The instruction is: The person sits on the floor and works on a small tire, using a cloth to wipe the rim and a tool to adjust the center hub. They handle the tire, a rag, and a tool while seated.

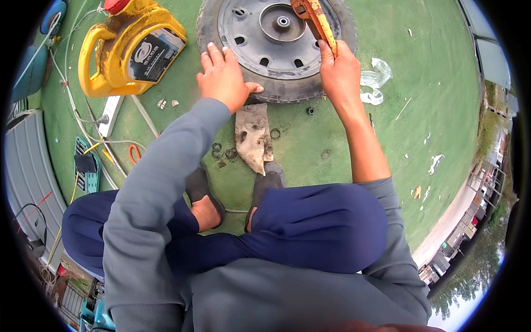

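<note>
A wheel with a black tyre and grey steel rim [257, 52] lies flat at the top centre, a bearing [283, 22] visible in its hub. My left hand [224, 80] rests on the tyre's near left side, fingers apart. My right hand [338, 71] grips a worn orange-yellow tool, apparently a pipe wrench [321, 26], raised over the rim's right side; its upper end is cut off by the frame. A stained beige cloth [251, 133] lies just below the wheel, with dark rings [275, 133] and a small black part [311, 110] nearby on the green floor [310, 160].
A yellow jug [133, 52] stands upper left by a power strip [112, 116], hoses and cables. A teal tool case [87, 163] and grey box [30, 182] lie left. Crumpled plastic [376, 77] lies right of the wheel. My shoes [265, 181] and knees occupy the near middle.
</note>
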`<state>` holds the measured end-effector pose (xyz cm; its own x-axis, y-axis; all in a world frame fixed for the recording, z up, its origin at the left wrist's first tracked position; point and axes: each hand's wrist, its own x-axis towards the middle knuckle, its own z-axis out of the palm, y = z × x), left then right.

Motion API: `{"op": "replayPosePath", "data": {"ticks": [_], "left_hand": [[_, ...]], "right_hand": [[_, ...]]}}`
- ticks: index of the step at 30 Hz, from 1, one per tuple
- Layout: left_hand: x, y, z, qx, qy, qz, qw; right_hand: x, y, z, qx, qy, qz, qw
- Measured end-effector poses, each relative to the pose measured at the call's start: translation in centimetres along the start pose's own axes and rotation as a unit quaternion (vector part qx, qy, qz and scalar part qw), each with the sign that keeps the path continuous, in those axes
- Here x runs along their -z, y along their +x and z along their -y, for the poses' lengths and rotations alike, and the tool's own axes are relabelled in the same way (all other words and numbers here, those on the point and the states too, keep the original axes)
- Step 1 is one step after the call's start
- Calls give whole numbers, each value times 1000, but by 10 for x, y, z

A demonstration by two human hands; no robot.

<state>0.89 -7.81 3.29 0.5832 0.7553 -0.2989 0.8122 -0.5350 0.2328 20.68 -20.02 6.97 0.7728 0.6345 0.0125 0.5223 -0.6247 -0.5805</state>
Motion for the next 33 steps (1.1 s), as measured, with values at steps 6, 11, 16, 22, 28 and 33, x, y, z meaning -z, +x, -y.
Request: {"op": "replayPosePath", "data": {"ticks": [6, 11, 16, 22, 28, 33], "left_hand": [[-3, 0, 8, -21, 16, -14, 1000], [-11, 3, 11, -56, 57, -42, 996], [-13, 7, 13, -111, 108, -81, 985], [3, 13, 57, -205, 106, -67, 971], [57, -24, 68, -267, 23, 171, 948], [78, -54, 142, -169, 78, 416, 890]], "right_hand": [[21, -39, -85, -112, -55, -144, 982], [35, -88, -163, -225, -165, -130, 951], [40, -127, -211, -201, -248, -121, 940], [31, -159, -197, -155, -187, -123, 962], [43, -236, -208, -219, -97, -133, 962], [38, -303, -176, -275, 30, -94, 956]]}}
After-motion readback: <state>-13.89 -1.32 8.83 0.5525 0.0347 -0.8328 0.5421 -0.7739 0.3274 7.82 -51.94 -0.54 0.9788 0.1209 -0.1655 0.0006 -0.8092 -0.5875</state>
